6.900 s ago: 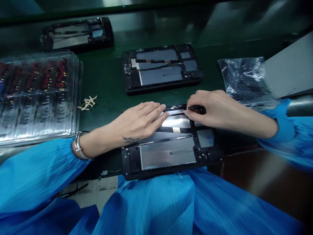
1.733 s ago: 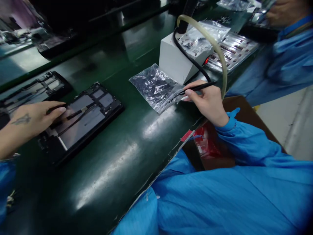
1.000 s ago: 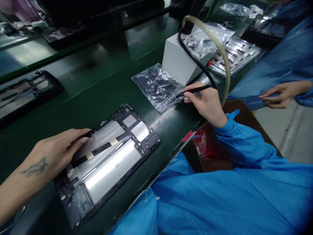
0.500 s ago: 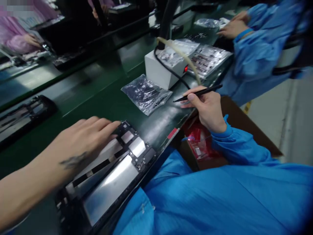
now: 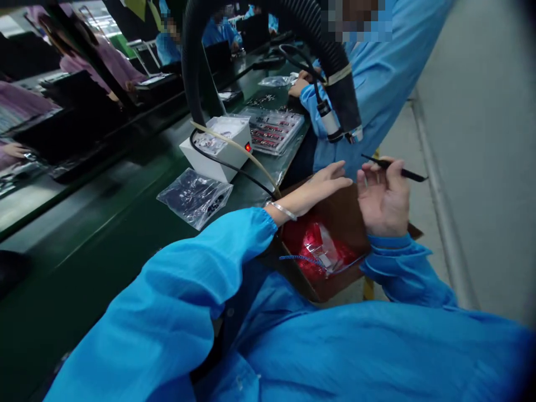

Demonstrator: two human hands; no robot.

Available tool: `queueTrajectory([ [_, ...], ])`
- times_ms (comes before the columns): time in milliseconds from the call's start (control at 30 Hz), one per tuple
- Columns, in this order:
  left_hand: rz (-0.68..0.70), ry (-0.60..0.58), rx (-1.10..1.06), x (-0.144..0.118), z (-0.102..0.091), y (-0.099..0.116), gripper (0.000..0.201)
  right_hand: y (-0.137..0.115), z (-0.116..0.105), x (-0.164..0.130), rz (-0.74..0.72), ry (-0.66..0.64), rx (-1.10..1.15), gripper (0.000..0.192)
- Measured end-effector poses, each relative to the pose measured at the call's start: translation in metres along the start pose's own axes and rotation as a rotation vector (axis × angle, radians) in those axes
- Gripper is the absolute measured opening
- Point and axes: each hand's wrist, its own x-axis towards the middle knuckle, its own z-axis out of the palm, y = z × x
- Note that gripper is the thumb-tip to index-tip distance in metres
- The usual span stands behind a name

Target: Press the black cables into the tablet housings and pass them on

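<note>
My left hand (image 5: 320, 190) reaches out over the cardboard box, fingers stretched, holding nothing. Beside it on the right, my right hand (image 5: 385, 204) has its palm turned up and grips a slim black spudger (image 5: 412, 175) between thumb and fingers. A small gap separates the two hands. Above them hangs the end of a thick black ribbed hose (image 5: 343, 95) with a small cylindrical fitting (image 5: 329, 120) on it. Below is the open box (image 5: 345, 218), with red plastic bags (image 5: 312, 240) inside.
On the green bench (image 5: 104, 268) stand a white box-shaped unit (image 5: 209, 159) with a red-lit switch, a clear bag of small parts (image 5: 195, 195) and a clear tray of parts (image 5: 276, 131). A cable and tube cross the bench edge. A co-worker in blue (image 5: 389, 84) sits beyond.
My left hand has left the opened device on the bench and swung right over the box. My right hand has turned palm up, still holding the spudger. The view has turned right; the device is hidden.
</note>
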Motion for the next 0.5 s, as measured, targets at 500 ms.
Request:
queueTrajectory([
  [500, -0.561, 0.756, 0.529, -0.381, -0.114, -0.017, 0.059, -0.030, 0.057, -0.007, 0.735, 0.318, 1.162, 0.024],
])
